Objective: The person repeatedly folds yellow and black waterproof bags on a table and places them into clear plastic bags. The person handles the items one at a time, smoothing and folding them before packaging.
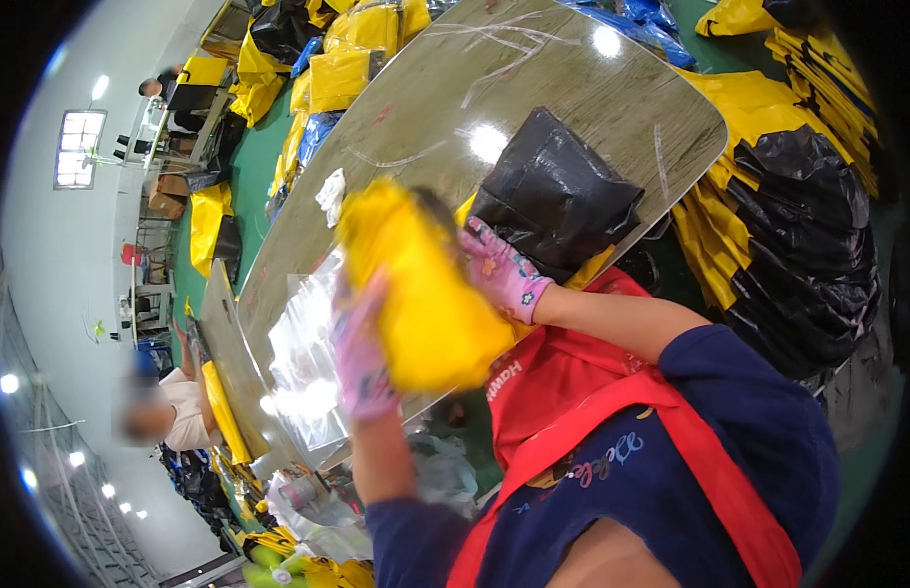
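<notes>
Fingers of the left hand point(362, 358), in a pink glove, seem clamped on the left side of a yellow bundle point(420, 299), as hand and bundle share the same blur; those of the right hand point(506, 277), in a flowered glove, lie stretched at its right side, and whether they grip or only steady it I cannot tell. The bundle is up between the two hands, apparently raised over the near edge of the worktop point(406, 127). It looks gathered into a compact shape, so I judge the work on this piece to be partway through: it is in hand and not yet laid down, and the blur hides whether its folding is complete. Just beyond the right hand, a black bundle point(553, 191) lies on the worktop, unheld, with yellow showing at its edge; it too looks folded. Past the yellow bundle lie a crumpled white scrap point(330, 198) and glossy clear plastic point(303, 338). Off the right end stands a large black and yellow pile point(803, 230), and more yellow stacks point(342, 78) line the far side. Which of these are finished and which await handling, the view does not show.
</notes>
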Demonstrator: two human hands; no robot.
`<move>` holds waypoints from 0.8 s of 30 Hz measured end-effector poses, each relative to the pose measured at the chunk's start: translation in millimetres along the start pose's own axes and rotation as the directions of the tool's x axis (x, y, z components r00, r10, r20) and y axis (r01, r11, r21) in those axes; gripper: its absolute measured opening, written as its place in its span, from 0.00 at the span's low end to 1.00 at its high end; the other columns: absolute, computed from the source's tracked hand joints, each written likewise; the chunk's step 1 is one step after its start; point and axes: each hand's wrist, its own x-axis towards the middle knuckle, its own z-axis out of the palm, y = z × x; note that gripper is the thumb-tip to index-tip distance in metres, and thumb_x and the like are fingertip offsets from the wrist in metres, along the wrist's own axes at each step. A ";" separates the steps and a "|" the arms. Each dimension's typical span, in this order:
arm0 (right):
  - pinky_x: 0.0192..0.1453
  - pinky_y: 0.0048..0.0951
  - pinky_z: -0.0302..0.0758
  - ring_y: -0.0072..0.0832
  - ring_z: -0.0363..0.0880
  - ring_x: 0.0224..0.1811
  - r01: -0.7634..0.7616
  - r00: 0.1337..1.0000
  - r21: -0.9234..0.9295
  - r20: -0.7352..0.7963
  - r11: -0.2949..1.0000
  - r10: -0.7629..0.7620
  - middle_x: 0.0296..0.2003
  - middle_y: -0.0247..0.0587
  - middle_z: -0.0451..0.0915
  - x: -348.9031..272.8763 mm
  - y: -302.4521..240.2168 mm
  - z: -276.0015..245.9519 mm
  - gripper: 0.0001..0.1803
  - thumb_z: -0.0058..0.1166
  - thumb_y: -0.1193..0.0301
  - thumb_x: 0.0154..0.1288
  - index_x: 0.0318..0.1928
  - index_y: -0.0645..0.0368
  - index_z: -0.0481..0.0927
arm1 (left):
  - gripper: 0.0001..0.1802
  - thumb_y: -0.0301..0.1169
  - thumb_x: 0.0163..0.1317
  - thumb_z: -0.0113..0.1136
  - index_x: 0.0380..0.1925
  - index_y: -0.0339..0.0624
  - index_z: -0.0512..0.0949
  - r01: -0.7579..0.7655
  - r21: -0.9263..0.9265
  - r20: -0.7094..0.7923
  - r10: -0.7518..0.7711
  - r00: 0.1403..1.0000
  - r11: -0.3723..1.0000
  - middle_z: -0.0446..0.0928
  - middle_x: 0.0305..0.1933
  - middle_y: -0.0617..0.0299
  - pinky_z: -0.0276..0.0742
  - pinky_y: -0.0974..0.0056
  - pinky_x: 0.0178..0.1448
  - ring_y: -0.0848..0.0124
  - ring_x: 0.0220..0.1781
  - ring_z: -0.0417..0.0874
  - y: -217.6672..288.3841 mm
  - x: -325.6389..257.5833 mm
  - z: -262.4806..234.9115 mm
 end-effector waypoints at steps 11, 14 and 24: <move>0.75 0.47 0.49 0.44 0.59 0.70 0.019 0.979 0.469 -0.186 0.883 0.078 0.66 0.45 0.64 -65.4 -7.7 32.0 0.29 0.41 0.61 0.65 0.66 0.53 0.63 | 0.36 0.55 0.61 0.47 0.66 0.49 0.65 -0.864 0.497 0.857 0.200 0.475 -0.079 0.58 0.72 0.53 0.28 0.43 0.77 0.47 0.77 0.43 -124.7 95.6 134.2; 0.74 0.46 0.51 0.45 0.61 0.68 -0.010 0.994 0.555 -0.085 0.832 0.069 0.65 0.47 0.65 -96.4 -2.3 26.7 0.29 0.43 0.61 0.64 0.65 0.53 0.64 | 0.41 0.58 0.60 0.46 0.67 0.45 0.62 -0.864 0.502 0.848 0.211 0.487 -0.023 0.55 0.74 0.51 0.29 0.43 0.76 0.46 0.77 0.44 -129.7 100.7 136.4; 0.68 0.58 0.53 0.45 0.58 0.70 -0.123 0.962 0.216 -0.215 0.969 0.170 0.66 0.41 0.64 -108.0 145.7 -64.4 0.39 0.53 0.43 0.56 0.65 0.46 0.67 | 0.34 0.47 0.62 0.51 0.68 0.53 0.61 -0.882 0.335 0.937 0.016 0.350 -0.331 0.52 0.75 0.55 0.44 0.48 0.77 0.49 0.75 0.51 -65.8 121.3 90.0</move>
